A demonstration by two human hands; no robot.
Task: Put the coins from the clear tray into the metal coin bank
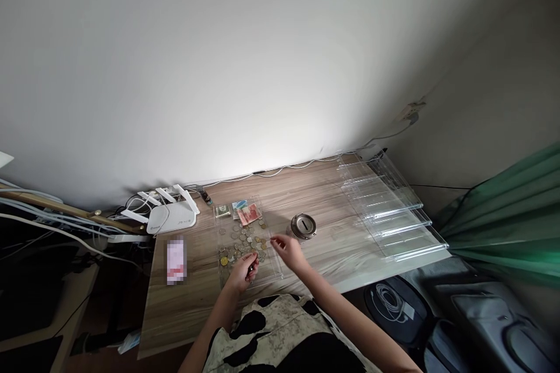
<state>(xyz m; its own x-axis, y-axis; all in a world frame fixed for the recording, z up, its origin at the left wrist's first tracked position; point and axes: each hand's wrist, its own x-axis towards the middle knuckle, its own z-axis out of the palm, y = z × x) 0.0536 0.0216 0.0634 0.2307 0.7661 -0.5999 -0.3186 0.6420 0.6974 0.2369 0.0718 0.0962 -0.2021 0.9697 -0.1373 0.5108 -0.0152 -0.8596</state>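
Observation:
Over the near part of a clear plastic tray (280, 268), my left hand (244, 272) is closed, fingers curled in; what lies inside them is hidden. Just right of it, above the tray's right edge, my right hand (289, 252) has thumb and fingertips pinched together. Anything between those tips is too small to make out. Many loose silver and gold coins (243, 238) are spread in the tray. At its far end lie a red banknote (249, 214), a blue banknote (239, 204) and a greenish banknote (223, 210). A round metal coin bank (303, 226) with a slotted lid stands beyond my right hand.
Clear plastic trays (394, 218) are at the table's right end. A white router (172, 215) with raised antennas stands at the back left, near a small dark bottle-like item (204, 195). A blurred pinkish packet (175, 261) lies left. Cables (280, 171) run along the wall.

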